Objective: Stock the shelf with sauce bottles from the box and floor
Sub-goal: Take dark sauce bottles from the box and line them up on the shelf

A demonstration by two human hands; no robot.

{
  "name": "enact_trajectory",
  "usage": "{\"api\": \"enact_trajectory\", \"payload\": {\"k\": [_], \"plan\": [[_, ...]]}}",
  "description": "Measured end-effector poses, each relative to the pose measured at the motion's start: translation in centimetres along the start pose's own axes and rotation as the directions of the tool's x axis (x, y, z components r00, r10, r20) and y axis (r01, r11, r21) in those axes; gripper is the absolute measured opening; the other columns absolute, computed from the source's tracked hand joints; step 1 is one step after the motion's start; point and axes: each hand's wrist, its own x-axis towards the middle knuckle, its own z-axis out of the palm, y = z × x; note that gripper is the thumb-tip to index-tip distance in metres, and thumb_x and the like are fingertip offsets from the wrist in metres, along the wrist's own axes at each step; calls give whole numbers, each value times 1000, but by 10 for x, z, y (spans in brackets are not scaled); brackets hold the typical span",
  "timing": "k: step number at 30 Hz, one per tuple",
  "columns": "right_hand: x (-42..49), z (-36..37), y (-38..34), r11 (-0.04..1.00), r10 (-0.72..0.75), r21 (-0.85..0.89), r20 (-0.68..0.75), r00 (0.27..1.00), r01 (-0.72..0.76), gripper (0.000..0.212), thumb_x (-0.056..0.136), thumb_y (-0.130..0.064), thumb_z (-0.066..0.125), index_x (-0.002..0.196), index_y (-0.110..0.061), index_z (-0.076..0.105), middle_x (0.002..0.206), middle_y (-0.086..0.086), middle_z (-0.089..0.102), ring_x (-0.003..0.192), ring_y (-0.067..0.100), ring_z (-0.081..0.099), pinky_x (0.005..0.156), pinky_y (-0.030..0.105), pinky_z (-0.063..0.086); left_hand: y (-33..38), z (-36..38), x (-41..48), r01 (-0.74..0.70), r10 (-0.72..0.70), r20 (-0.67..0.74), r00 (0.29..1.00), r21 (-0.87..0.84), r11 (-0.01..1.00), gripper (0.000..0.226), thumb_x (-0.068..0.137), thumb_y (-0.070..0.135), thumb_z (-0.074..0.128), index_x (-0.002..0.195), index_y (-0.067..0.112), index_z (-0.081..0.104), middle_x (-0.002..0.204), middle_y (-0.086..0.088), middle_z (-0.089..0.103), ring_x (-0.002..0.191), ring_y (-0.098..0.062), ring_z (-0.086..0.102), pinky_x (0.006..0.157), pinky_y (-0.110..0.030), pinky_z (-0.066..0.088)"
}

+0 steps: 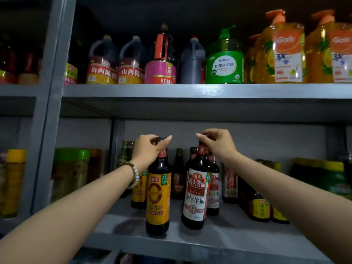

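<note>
Holding two sauce bottles by their caps on the grey shelf (pixel 219 240).
Pinching the cap of the yellow-label bottle (pixel 158 199) from above with the left hand (pixel 149 149); gripping the cap of the white-label bottle (pixel 196 195) with the right hand (pixel 219 144). Set near the front edge, side by side, apart, directly beneath each hand.

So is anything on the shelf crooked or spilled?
Only one thing: the white-label bottle that the right hand holds by its cap leans, top to the right, while the yellow-label bottle held by the left hand stands nearly straight. No spill or breakage shows.
</note>
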Motion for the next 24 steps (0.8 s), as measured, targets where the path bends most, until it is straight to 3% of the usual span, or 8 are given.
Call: {"api": "enact_trajectory", "payload": {"k": [2,4,9,15,20,24], "plan": [[1,14,5,999,-6,-36,48,999,8,27,83,-35,69,97,-13,73,90,-1,71,88,15,68,74,30,55,-15,1,4,26,-26,1,1000,-1,1000,57,75,55,66,69,-1,62,63,-14,63,58,-26,60,51,-30,40],[2,24,8,999,8,-36,70,998,-6,25,84,-33,69,99,-13,72,88,-4,69,86,13,67,79,33,57,-26,2,7,46,-46,-2,999,5,999,57,75,54,68,73,-3,63,68,-17,66,63,-30,64,53,-33,44],[3,40,10,998,16,-59,100,995,-10,28,85,-33,68,103,-12,72,97,2,72,91,17,67,86,42,56,-44,1,14,85,-85,1,996,4,996,42,75,53,69,73,11,66,71,-8,70,66,-21,68,58,-37,54],[-1,54,11,998,41,-44,147,988,-35,26,86,-29,68,104,-11,71,102,5,72,94,18,67,90,41,54,-56,4,16,85,-85,16,996,1,996,39,75,54,67,69,16,62,67,0,67,63,-13,64,50,-22,43],[-2,61,12,998,60,-26,181,982,-56,28,86,-30,66,108,-11,70,108,5,70,100,18,65,93,41,52,-66,7,22,115,-115,21,993,-24,993,42,73,56,68,75,15,65,70,-2,69,66,-15,66,56,-29,52],[2,66,16,997,80,-6,213,974,-81,29,86,-31,66,108,-13,69,110,3,69,103,18,64,96,39,51,-71,16,25,115,-114,18,993,-35,993,34,72,59,67,75,26,60,65,11,59,58,-2,54,50,-15,42]]}}
